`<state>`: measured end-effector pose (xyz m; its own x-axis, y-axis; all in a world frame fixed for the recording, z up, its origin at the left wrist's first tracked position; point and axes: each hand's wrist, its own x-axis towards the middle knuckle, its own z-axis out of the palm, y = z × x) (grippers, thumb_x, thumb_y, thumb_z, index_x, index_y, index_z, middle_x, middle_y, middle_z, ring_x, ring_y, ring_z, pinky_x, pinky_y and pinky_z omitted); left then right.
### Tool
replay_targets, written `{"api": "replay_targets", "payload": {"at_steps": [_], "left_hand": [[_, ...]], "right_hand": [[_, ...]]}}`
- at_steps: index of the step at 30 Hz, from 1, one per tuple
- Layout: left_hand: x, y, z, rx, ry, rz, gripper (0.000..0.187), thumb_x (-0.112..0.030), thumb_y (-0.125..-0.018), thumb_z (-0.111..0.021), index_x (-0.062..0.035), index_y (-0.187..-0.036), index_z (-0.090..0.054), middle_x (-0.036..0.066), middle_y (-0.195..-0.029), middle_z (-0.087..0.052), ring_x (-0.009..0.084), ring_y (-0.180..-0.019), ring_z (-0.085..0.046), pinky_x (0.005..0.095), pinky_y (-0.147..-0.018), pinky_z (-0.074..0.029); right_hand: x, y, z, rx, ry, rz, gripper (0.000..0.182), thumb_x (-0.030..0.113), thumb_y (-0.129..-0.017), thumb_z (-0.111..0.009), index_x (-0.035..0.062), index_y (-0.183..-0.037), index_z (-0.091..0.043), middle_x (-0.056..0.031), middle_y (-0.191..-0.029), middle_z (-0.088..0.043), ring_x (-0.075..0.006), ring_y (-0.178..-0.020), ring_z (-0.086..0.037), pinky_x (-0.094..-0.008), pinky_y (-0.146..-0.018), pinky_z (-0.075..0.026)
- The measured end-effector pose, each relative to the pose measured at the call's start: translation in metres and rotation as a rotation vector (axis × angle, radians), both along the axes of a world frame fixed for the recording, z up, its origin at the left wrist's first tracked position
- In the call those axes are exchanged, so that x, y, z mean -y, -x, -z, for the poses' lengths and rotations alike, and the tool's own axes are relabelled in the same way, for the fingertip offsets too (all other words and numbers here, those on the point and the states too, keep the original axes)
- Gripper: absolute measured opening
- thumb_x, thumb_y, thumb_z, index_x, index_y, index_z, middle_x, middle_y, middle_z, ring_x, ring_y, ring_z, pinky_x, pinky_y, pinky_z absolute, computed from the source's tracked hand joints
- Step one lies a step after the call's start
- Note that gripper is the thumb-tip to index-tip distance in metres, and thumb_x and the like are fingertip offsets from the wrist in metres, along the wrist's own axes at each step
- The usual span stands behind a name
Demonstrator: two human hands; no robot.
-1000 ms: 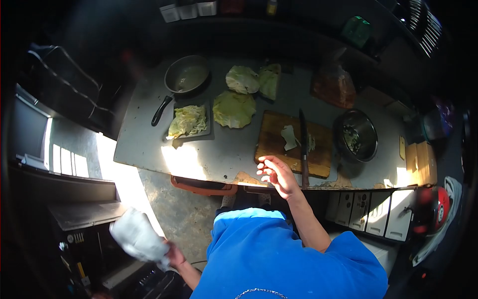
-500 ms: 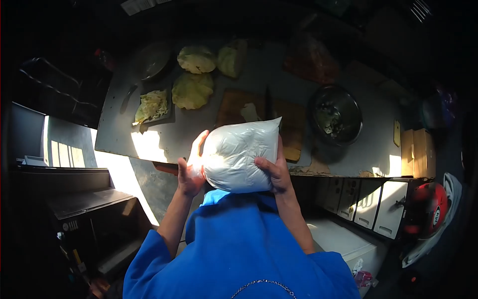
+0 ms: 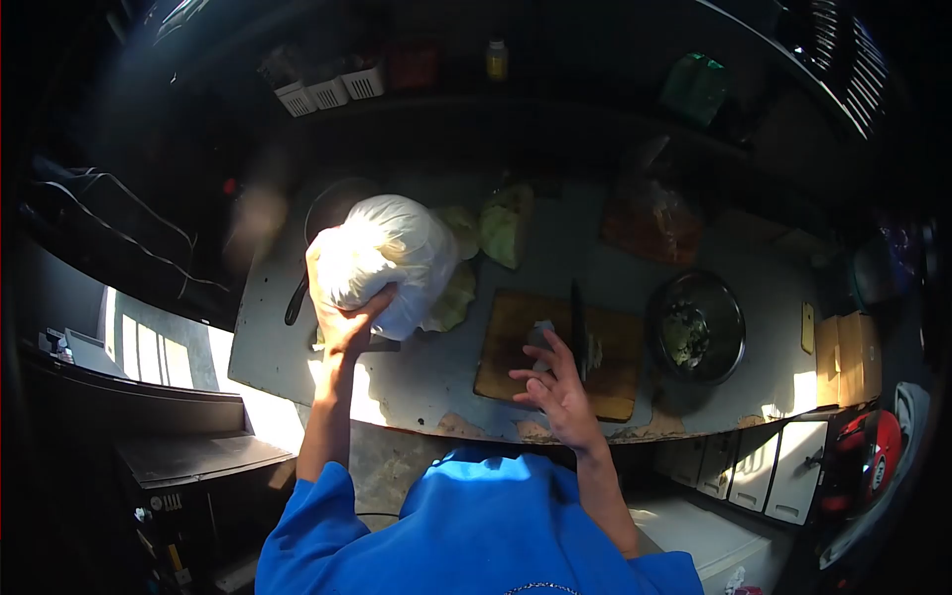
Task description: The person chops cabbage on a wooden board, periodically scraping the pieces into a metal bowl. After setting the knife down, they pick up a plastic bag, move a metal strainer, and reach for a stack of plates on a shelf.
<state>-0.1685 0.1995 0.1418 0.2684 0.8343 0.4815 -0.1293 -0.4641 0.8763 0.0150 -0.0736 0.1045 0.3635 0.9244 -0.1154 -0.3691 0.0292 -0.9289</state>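
A full white plastic bag (image 3: 392, 260) is gripped in the left hand (image 3: 349, 319) above the left part of a grey worn-edged table (image 3: 268, 327), and the leaves and the dark round pan (image 3: 332, 203) behind it are partly covered by it. The right hand (image 3: 558, 397), with its fingers spread, is seen over the front of a brown wooden cutting board (image 3: 496, 342), on which a dark-bladed knife (image 3: 578, 322) is laid. To the right of the board, chopped pale-green pieces (image 3: 684, 332) are held in a round shiny metal bowl (image 3: 732, 342).
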Motion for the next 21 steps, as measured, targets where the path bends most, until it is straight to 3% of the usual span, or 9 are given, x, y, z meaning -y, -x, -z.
{"api": "replay_targets", "payload": {"at_steps": [1, 3, 9, 13, 15, 16, 18, 19, 21], "left_hand": [[-0.017, -0.010, -0.041, -0.099, -0.355, -0.009, 0.084, 0.000, -0.059, -0.088, -0.0058, -0.134, -0.050, 0.010, -0.120, -0.065, 0.0274, -0.104, -0.067, 0.0387, -0.094, -0.055], [-0.061, -0.018, -0.070, -0.362, -0.645, -0.014, 0.086, -0.002, -0.057, -0.090, -0.0067, -0.134, -0.052, 0.013, -0.125, -0.065, 0.0302, -0.111, -0.068, 0.0418, -0.098, -0.054], [-0.177, -0.092, -0.065, -0.558, -0.588, 0.295, 0.078, -0.006, -0.063, -0.088, -0.0142, -0.135, -0.057, 0.018, -0.129, -0.064, 0.0375, -0.120, -0.063, 0.0429, -0.101, -0.052], [-0.218, -0.153, 0.000, -0.700, -0.585, 0.305, 0.077, -0.010, -0.070, -0.085, -0.0150, -0.140, -0.053, 0.018, -0.133, -0.062, 0.0384, -0.123, -0.061, 0.0443, -0.102, -0.051], [-0.217, -0.172, 0.045, -1.155, -0.632, 0.232, 0.068, -0.022, -0.080, -0.082, -0.0098, -0.141, -0.052, 0.018, -0.136, -0.061, 0.0360, -0.126, -0.060, 0.0429, -0.105, -0.049], [-0.223, -0.181, 0.062, -1.143, -0.623, 0.251, 0.068, -0.022, -0.080, -0.082, -0.0098, -0.141, -0.052, 0.018, -0.136, -0.061, 0.0360, -0.126, -0.060, 0.0429, -0.105, -0.049], [-0.238, -0.187, 0.082, -1.119, -0.807, 0.819, 0.057, -0.027, -0.091, -0.074, -0.0070, -0.140, -0.052, 0.016, -0.135, -0.062, 0.0335, -0.124, -0.060, 0.0408, -0.104, -0.049], [-0.246, -0.189, 0.084, -1.113, -0.796, 0.825, 0.057, -0.027, -0.091, -0.074, -0.0070, -0.140, -0.052, 0.016, -0.135, -0.062, 0.0335, -0.124, -0.060, 0.0408, -0.104, -0.049], [-0.248, -0.175, 0.060, -0.796, 0.115, 0.736, 0.049, -0.024, -0.095, -0.068, -0.0069, -0.139, -0.054, 0.013, -0.127, -0.066, 0.0271, -0.120, -0.063, 0.0363, -0.101, -0.049]], "right_hand": [[0.004, -0.005, 0.002, 0.050, 0.018, 0.030, 0.073, 0.018, -0.101, -0.061, 0.0114, -0.160, -0.019, -0.0187, -0.141, -0.048, -0.0274, -0.116, -0.063, -0.0389, -0.090, -0.058], [0.016, -0.015, 0.018, 0.027, 0.061, 0.115, 0.069, 0.017, -0.100, -0.062, 0.0102, -0.157, -0.024, -0.0179, -0.135, -0.053, -0.0269, -0.113, -0.064, -0.0384, -0.088, -0.059], [0.044, -0.021, 0.027, -0.007, 0.167, 0.396, 0.050, 0.017, -0.101, -0.062, 0.0067, -0.146, -0.043, -0.0140, -0.122, -0.064, -0.0240, -0.108, -0.067, -0.0360, -0.086, -0.060], [0.049, -0.018, 0.027, 0.014, 0.281, 0.644, 0.041, 0.015, -0.101, -0.062, 0.0052, -0.139, -0.051, -0.0116, -0.117, -0.065, -0.0204, -0.109, -0.065, -0.0339, -0.084, -0.058], [0.052, -0.011, 0.025, 0.574, 0.580, 0.718, 0.036, 0.017, -0.100, -0.064, 0.0037, -0.133, -0.057, -0.0130, -0.117, -0.066, -0.0232, -0.109, -0.065, -0.0370, -0.084, -0.056], [0.052, -0.004, 0.022, 0.707, 0.685, 0.746, 0.037, 0.018, -0.097, -0.067, 0.0021, -0.129, -0.059, -0.0162, -0.115, -0.065, -0.0306, -0.109, -0.064, -0.0414, -0.090, -0.052], [0.061, 0.003, 0.032, 0.930, 0.842, 0.699, 0.045, 0.022, -0.091, -0.072, 0.0035, -0.130, -0.058, -0.0204, -0.118, -0.060, -0.0403, -0.117, -0.056, -0.0465, -0.102, -0.044], [0.063, 0.008, 0.039, 0.998, 0.888, 0.691, 0.048, 0.023, -0.089, -0.073, 0.0037, -0.130, -0.058, -0.0210, -0.119, -0.058, -0.0422, -0.120, -0.052, -0.0477, -0.105, -0.041], [0.068, 0.014, 0.055, 1.008, 0.922, 0.676, 0.051, 0.025, -0.087, -0.075, 0.0033, -0.130, -0.058, -0.0215, -0.123, -0.057, -0.0424, -0.121, -0.051, -0.0482, -0.104, -0.041]]}}
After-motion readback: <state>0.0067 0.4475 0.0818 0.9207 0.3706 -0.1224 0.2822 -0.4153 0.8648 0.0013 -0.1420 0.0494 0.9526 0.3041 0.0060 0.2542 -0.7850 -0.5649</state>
